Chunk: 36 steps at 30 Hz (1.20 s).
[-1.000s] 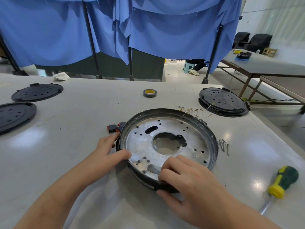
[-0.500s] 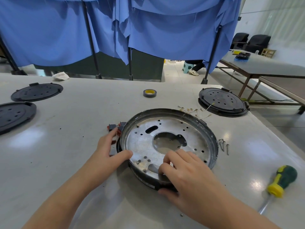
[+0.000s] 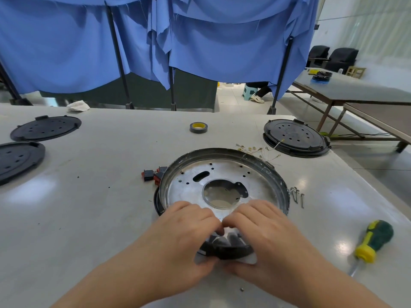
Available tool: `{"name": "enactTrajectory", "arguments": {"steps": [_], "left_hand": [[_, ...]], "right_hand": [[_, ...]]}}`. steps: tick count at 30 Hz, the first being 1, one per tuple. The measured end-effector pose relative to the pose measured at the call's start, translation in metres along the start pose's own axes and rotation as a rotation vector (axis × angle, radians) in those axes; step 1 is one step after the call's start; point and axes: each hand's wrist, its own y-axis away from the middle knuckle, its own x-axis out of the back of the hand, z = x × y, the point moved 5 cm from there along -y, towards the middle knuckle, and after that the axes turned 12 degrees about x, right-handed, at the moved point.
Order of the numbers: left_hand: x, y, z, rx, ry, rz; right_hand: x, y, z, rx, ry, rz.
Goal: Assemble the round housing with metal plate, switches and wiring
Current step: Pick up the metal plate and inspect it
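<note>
The round housing [image 3: 278,174] lies on the grey table with a silver metal plate [image 3: 251,181] seated inside it, a large hole in the plate's middle. My left hand [image 3: 186,232] and my right hand [image 3: 262,230] both grip the housing's near rim side by side, thumbs under the edge and fingers curled over the plate. Red and black switches [image 3: 153,174] lie against the housing's left side. Thin wires with ring terminals [image 3: 251,150] lie just behind it.
Screws [image 3: 297,195] lie right of the housing, a green and yellow screwdriver [image 3: 373,241] at the near right. A tape roll [image 3: 198,127] sits further back. Black round covers lie at far left [image 3: 44,127], left [image 3: 17,158] and back right [image 3: 293,136].
My left hand slid from the housing's left side to its near rim, beside my right hand. My right hand's fingers curled down over the near edge.
</note>
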Motion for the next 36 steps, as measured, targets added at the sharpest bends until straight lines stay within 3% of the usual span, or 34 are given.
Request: {"name": "enactTrajectory", "arguments": {"steps": [4, 8, 9, 11, 13, 16, 19, 24, 29, 32, 36], "left_hand": [[-0.008, -0.006, 0.013, -0.044, -0.105, -0.034], [-0.011, -0.017, 0.017, 0.008, -0.153, -0.063], [-0.014, -0.018, 0.015, 0.028, -0.148, -0.066], [-0.022, -0.015, 0.01, 0.059, -0.127, -0.047], [-0.026, -0.013, 0.007, 0.05, -0.124, -0.034], [-0.027, -0.013, 0.002, 0.062, -0.09, -0.064], [-0.027, -0.015, -0.006, 0.075, -0.051, -0.137], [-0.011, -0.021, -0.018, 0.144, 0.086, -0.239], [0.037, -0.037, -0.034, 0.21, 0.463, -0.332], [0.07, -0.046, -0.056, 0.185, 0.626, -0.329], [0.096, -0.06, -0.085, 0.153, 0.867, -0.307]], "right_hand": [[0.02, 0.018, 0.03, -0.174, -0.357, 0.163], [0.025, 0.034, 0.093, -0.619, -0.439, 0.449], [0.019, 0.037, 0.11, -0.732, -0.42, 0.401], [0.001, 0.043, 0.136, -0.9, -0.388, 0.145], [-0.019, 0.047, 0.147, -1.02, -0.515, -0.043], [-0.03, 0.043, 0.147, -1.156, -0.905, 0.039], [-0.029, 0.039, 0.141, -1.163, -1.11, 0.138], [-0.026, 0.037, 0.141, -1.128, -1.211, 0.292], [-0.002, 0.019, 0.141, -0.861, -1.557, 0.659], [0.023, 0.004, 0.137, -0.656, -1.468, 0.641], [0.051, -0.022, 0.138, -0.556, -1.215, 0.622]]}}
